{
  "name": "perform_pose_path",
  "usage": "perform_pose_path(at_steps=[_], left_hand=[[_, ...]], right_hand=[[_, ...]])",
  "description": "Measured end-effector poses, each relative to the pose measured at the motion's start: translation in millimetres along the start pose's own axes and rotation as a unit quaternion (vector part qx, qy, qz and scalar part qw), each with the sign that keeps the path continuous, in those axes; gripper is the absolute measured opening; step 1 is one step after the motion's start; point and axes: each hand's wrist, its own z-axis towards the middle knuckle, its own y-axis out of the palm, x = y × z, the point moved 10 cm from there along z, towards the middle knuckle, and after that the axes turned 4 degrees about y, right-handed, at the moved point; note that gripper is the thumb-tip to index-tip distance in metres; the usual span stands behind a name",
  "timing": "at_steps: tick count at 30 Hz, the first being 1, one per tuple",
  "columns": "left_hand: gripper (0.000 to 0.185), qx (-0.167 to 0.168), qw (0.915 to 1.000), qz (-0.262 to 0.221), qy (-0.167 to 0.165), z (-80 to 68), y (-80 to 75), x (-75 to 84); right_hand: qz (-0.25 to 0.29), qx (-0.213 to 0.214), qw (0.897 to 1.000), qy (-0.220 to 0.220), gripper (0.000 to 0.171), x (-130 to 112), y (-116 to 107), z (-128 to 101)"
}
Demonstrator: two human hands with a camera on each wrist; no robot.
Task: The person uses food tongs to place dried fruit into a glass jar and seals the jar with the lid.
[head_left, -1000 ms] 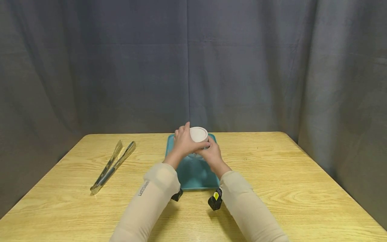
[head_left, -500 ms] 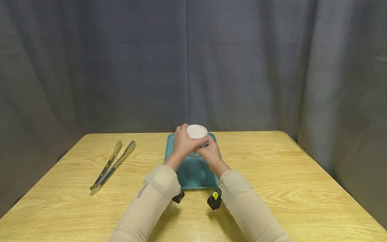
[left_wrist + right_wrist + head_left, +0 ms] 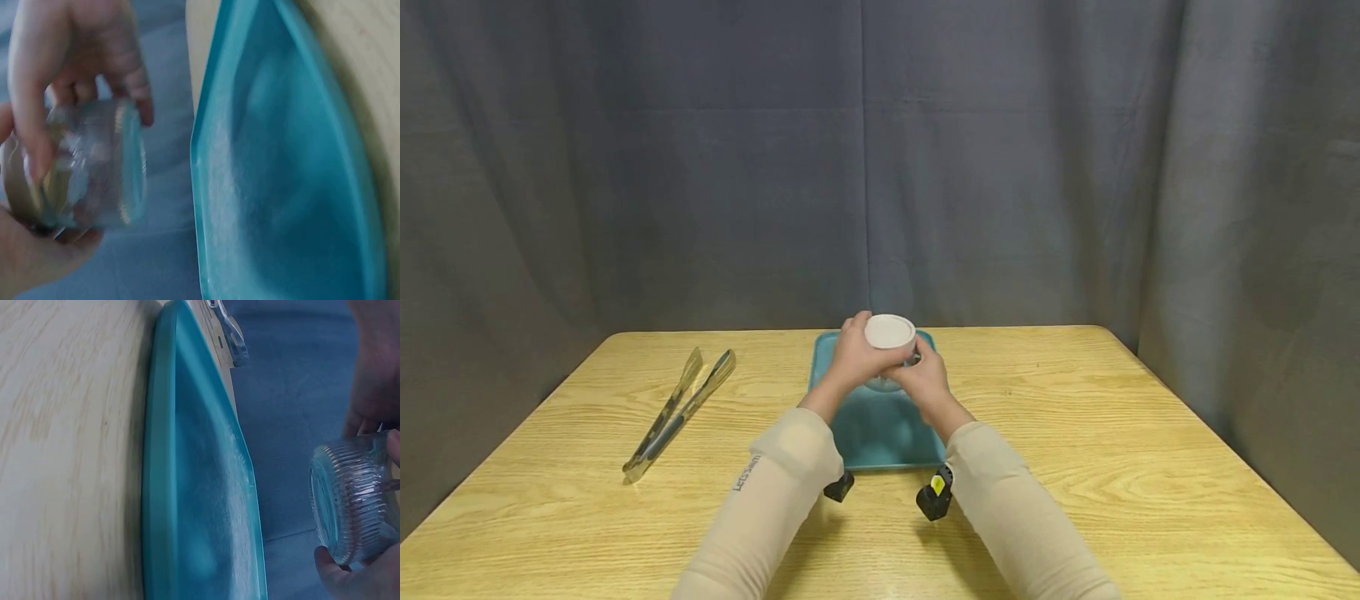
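A small ribbed glass jar (image 3: 884, 382) with a white lid (image 3: 890, 331) hangs in the air above the far half of a teal tray (image 3: 880, 433). My left hand (image 3: 856, 357) curls round the lid from the left. My right hand (image 3: 925, 379) grips the glass body from the right and below. In the left wrist view the jar (image 3: 94, 175) lies sideways between my fingers (image 3: 25, 94) and palm, beside the tray (image 3: 281, 187). The right wrist view shows the jar's (image 3: 353, 500) ribbed base, with my thumb (image 3: 350, 581) under it and the tray (image 3: 200, 487) beneath.
Metal tongs (image 3: 677, 412) lie on the wooden table (image 3: 1112, 433) at the left; their end shows as tongs (image 3: 228, 331) past the tray. A grey curtain (image 3: 880, 167) hangs behind the table. Bare wood lies right of the tray.
The jar has stayed above the tray, shifting only slightly up and back down. My left hand's fingers have moved a little round the lid.
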Motion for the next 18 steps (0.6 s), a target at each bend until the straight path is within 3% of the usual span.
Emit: perform_pose_path(at_steps=[5, 12, 18], left_hand=[[0.092, -0.087, 0.9919, -0.089, -0.025, 2.7, 4.4, -8.1], [0.081, -0.109, 0.9848, -0.131, -0.034, 3.5, -4.2, -16.3], [0.066, -0.152, 0.9764, -0.149, -0.039, 2.7, -4.8, -23.5]], right_hand=[[0.011, -0.016, 1.0, -0.001, 0.058, 0, 3, -1], [0.017, -0.031, 0.999, -0.016, 0.062, -6, 8, -1], [0.019, -0.069, 0.997, -0.01, 0.061, -3, 14, -3]])
